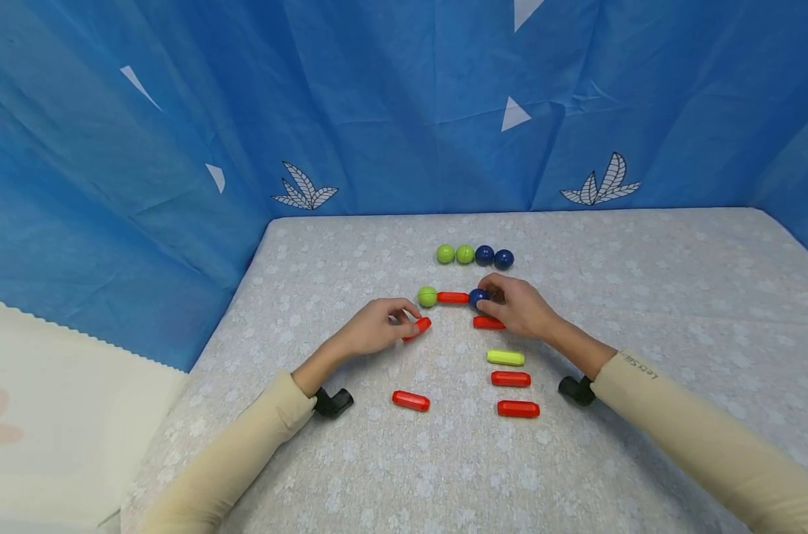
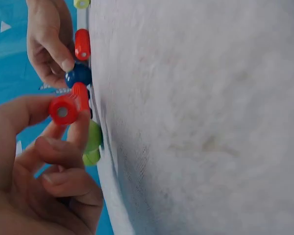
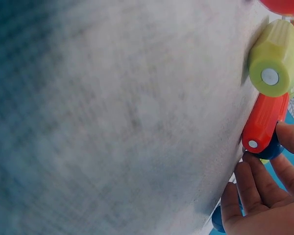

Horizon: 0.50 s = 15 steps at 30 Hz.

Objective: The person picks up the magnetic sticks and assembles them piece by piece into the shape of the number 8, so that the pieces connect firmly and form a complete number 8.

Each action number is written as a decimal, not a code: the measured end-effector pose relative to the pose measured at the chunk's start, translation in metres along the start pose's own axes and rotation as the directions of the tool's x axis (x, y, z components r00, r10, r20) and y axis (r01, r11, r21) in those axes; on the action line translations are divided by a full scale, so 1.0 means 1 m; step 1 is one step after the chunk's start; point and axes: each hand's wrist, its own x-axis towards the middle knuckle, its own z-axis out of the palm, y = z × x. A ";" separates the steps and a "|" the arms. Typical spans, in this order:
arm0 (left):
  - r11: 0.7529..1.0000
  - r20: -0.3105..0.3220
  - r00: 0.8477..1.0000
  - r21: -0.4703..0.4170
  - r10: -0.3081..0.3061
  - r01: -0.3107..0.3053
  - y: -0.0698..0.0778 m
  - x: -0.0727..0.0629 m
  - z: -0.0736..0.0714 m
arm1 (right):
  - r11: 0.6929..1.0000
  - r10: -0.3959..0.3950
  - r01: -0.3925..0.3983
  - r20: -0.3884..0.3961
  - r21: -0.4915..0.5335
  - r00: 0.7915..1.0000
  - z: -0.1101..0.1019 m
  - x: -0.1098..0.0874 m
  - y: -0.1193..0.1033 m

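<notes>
In the head view, my left hand (image 1: 375,326) pinches a red magnetic rod (image 1: 421,325) between thumb and fingers; its metal-tipped end faces the left wrist camera. My right hand (image 1: 522,308) grips a dark blue ball (image 1: 477,298) with thumb and fingertips. That ball meets one end of another red rod (image 1: 452,297), and a green ball (image 1: 427,297) sits at the rod's other end, all in one line on the table. Just below the right hand lies a loose red rod (image 1: 487,322), partly covered by it in the head view.
Behind the hands, two green balls (image 1: 455,254) and two blue balls (image 1: 493,257) stand in a row. Nearer lie a yellow-green rod (image 1: 506,357), two red rods (image 1: 514,393) on the right and one red rod (image 1: 411,400) on the left. A blue curtain (image 1: 404,111) hangs behind the table.
</notes>
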 end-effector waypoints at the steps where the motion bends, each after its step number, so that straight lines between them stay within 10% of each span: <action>1: 1.000 -0.029 0.999 -0.015 -0.016 0.016 0.000 0.002 0.000 | 1.000 0.000 0.000 -0.001 0.000 1.000 0.000 0.000 0.000; 15: 0.996 -0.175 0.981 -0.033 -0.083 0.079 0.000 0.011 0.005 | 1.000 0.000 0.000 -0.009 -0.002 1.000 0.002 0.000 -0.001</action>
